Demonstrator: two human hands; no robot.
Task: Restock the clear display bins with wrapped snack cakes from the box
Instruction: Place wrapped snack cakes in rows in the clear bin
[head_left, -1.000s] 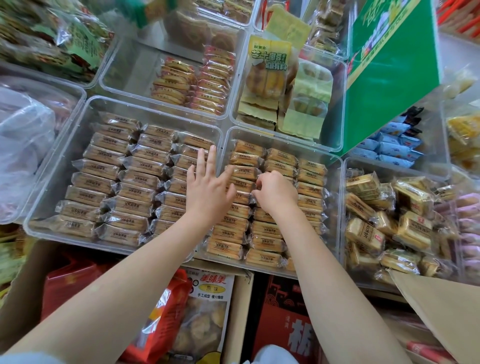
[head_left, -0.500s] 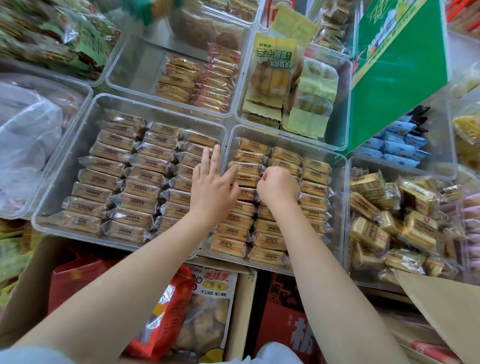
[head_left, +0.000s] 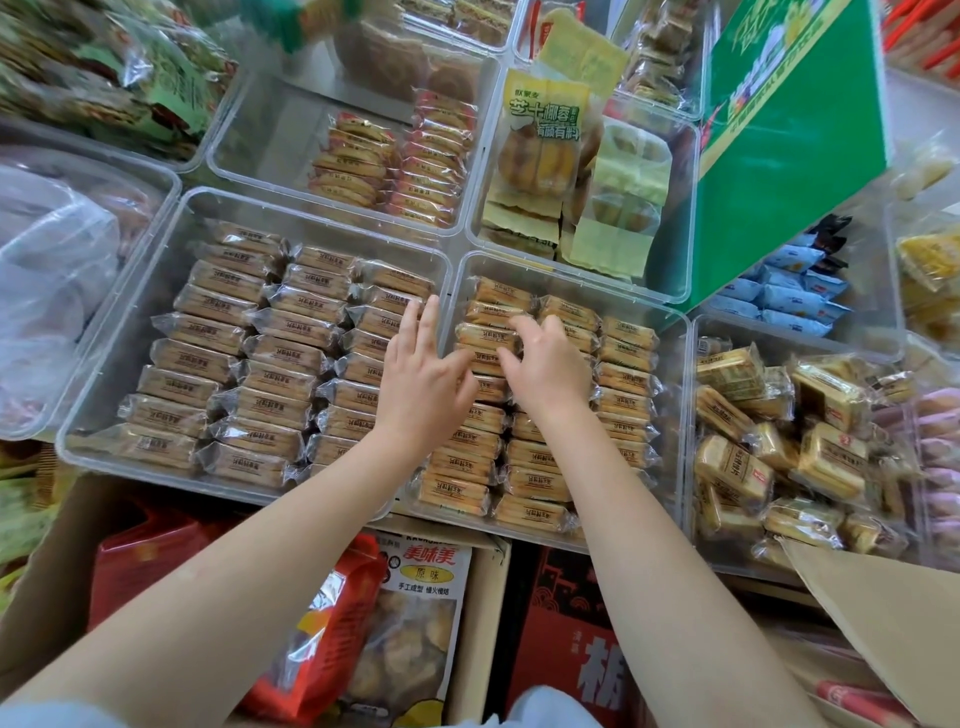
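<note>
1. Cakes (head_left: 540, 452) are lined up in rows in the middle bin (head_left: 670, 317).
2. One cake (head_left: 485, 335) is pinched by the right hand (head_left: 545, 371).
3. Left hand (head_left: 421, 379) is laid flat, fingers spread, on the rows.

The right hand (head_left: 545, 371) covers the cakes (head_left: 524, 457) under it, and its fingertips curl out of sight, so any grip cannot be told. The left hand (head_left: 421, 384) hides the wall between the two bins (head_left: 311, 205). A green box (head_left: 789, 135) is cut off at the top edge. The top-left packets (head_left: 104, 67) are blurred.
</note>
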